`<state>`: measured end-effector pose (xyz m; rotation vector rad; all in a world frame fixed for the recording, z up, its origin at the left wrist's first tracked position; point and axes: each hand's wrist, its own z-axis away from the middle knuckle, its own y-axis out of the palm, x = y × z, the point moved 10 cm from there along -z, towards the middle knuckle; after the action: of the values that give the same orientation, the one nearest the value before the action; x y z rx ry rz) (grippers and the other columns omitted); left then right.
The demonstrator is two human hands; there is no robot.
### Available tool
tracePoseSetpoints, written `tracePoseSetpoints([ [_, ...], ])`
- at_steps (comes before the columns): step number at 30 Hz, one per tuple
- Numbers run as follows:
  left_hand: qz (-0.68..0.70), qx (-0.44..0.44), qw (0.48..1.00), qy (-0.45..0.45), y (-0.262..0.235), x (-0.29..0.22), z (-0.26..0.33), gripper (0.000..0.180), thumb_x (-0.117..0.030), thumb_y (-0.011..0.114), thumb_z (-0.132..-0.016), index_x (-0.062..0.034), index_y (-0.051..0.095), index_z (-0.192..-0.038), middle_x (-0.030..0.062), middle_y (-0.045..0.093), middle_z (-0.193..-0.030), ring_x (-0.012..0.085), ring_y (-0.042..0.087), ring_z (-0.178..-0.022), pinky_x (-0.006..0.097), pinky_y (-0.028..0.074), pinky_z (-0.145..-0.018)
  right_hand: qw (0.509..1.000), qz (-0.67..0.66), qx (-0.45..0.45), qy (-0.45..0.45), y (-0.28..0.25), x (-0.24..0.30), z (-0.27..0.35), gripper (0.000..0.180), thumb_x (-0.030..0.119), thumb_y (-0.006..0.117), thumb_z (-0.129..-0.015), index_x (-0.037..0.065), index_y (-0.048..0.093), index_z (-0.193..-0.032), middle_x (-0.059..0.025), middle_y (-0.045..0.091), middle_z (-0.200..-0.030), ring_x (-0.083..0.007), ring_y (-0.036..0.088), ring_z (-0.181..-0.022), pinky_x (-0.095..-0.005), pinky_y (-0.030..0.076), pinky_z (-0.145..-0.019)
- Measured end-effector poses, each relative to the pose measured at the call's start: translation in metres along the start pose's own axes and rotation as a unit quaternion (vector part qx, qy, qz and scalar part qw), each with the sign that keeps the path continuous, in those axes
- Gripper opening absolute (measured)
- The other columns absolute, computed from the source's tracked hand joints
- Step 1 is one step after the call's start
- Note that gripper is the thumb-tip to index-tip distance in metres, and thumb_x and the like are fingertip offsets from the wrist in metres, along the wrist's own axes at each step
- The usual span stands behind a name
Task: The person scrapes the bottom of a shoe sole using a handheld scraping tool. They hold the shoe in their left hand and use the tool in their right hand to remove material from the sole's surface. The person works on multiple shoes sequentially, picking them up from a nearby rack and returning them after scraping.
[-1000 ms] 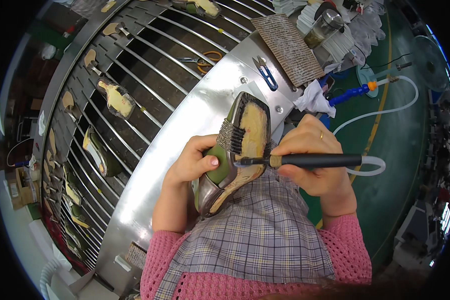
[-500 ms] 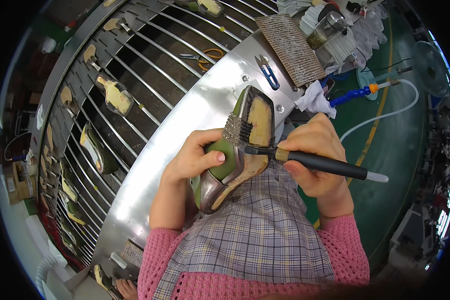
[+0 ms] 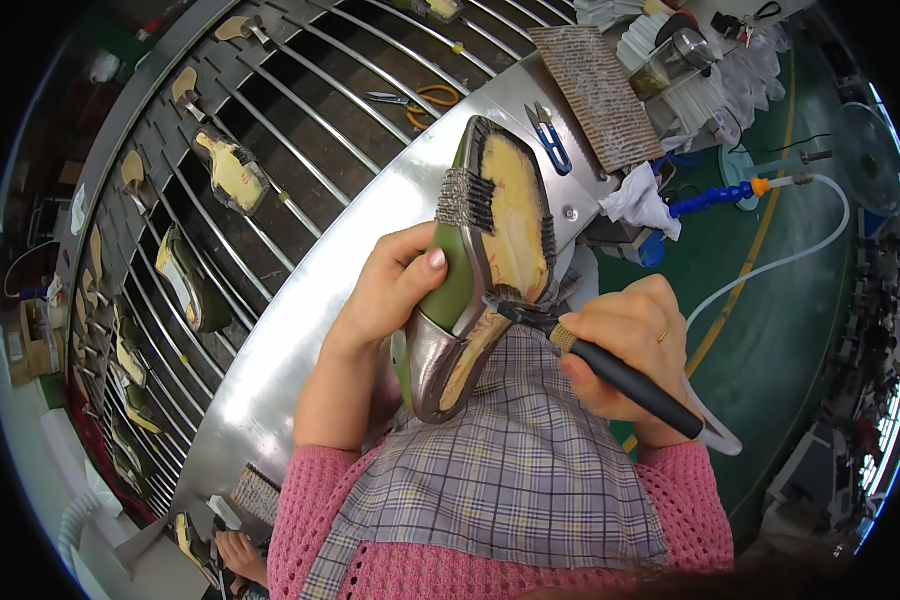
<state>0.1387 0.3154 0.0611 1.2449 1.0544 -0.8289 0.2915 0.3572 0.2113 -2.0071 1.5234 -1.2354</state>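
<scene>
My left hand is closed around an unfinished shoe, holding it over my lap with its yellowish underside up. Its upper is olive green and bronze, and a dark beaded band crosses the forefoot. Pinched in my right hand is a black-handled brush with a gold-coloured ferrule. Its dark head touches the narrow waist of the underside, near the bronze edge. From the handle's rear end a pale, translucent tube shows.
A curved metal table borders a rack of bars with several shoes on it. Blue snips and a ribbed board lie ahead. Orange-handled scissors rest among the bars. Another person's hand is at lower left.
The shoe has tipped more upright and its toe has risen. The brush has moved from beside the beaded band down to the waist, its handle now slanting down to the right.
</scene>
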Motion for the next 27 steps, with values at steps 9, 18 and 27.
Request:
tracePoseSetpoints([
  [9,0.041,-0.107,0.993,-0.033,-0.006,0.007,0.0,0.051,-0.041,0.046,-0.1,0.0043,0.06,-0.119,0.0077,0.066,-0.102,0.0113,0.062,-0.091,0.025,0.049,-0.08,0.999,-0.037,0.019,-0.002,0.016,0.007,0.009,0.028,0.015,0.08,-0.07,0.005,0.064,-0.092,-0.0025,0.063,-0.082,-0.0175,0.055,-0.066,-0.0256,0.045,-0.053],
  [18,0.122,-0.186,0.973,-0.065,-0.008,0.019,0.0,0.055,-0.044,0.04,-0.102,0.0049,0.058,-0.119,0.0113,0.067,-0.104,0.0136,0.065,-0.09,0.026,0.052,-0.08,0.998,-0.051,-0.016,0.031,0.012,-0.013,0.004,0.027,0.014,0.079,-0.073,0.004,0.065,-0.093,-0.0037,0.066,-0.082,-0.0199,0.057,-0.066,-0.0282,0.045,-0.056],
  [27,0.135,-0.194,0.969,-0.068,-0.01,0.025,-0.006,0.056,-0.044,0.039,-0.102,0.0054,0.057,-0.119,0.0123,0.067,-0.105,0.0145,0.065,-0.091,0.026,0.052,-0.08,0.986,-0.148,0.065,0.034,0.023,-0.011,0.006,0.028,0.014,0.081,-0.072,0.005,0.065,-0.093,-0.004,0.064,-0.08,-0.0206,0.058,-0.067,-0.0281,0.046,-0.057],
])
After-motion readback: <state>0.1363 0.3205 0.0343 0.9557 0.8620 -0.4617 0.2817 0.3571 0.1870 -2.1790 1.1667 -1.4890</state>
